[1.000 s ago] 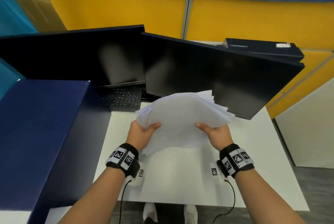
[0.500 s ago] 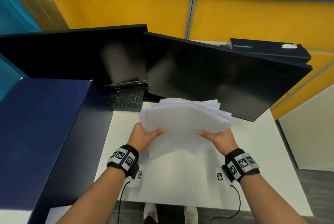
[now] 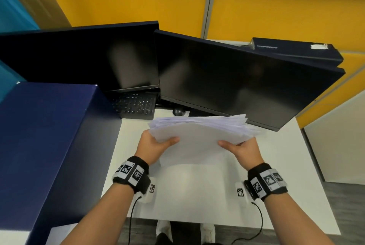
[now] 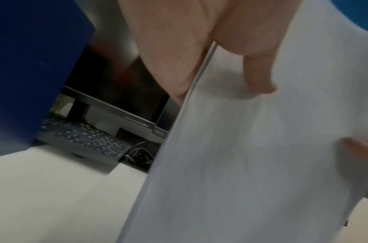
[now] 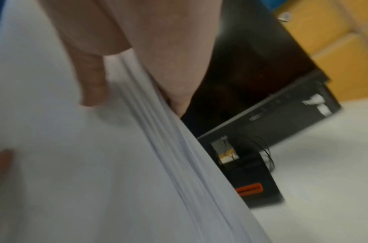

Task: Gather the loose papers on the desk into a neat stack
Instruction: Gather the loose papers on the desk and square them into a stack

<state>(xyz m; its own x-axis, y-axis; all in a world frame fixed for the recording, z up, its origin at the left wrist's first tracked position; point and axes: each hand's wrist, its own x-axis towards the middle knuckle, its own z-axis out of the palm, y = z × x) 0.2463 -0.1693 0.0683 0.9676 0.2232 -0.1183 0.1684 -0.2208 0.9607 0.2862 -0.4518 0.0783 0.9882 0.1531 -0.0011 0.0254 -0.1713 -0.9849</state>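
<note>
A bundle of white papers [image 3: 199, 138] is held up on edge above the white desk [image 3: 189, 191], its top edges fanned unevenly. My left hand [image 3: 156, 146] grips the bundle's left side, thumb on the near face. My right hand [image 3: 243, 149] grips the right side the same way. In the left wrist view the thumb presses the papers [image 4: 251, 156], palm behind them. In the right wrist view the sheet edges of the papers [image 5: 95, 164] are splayed between thumb and palm. The fingers behind the bundle are hidden.
Two dark monitors [image 3: 227, 78] stand just behind the papers, with a black keyboard [image 3: 134, 105] under the left one. A tall dark blue box [image 3: 43, 142] borders the desk's left. A black box [image 3: 292, 49] sits at the back right. Yellow partition walls stand behind.
The bundle has tilted more upright and dropped slightly toward the desk. Both hands keep their grip on its sides, and the sheets look more closely gathered than a second ago.
</note>
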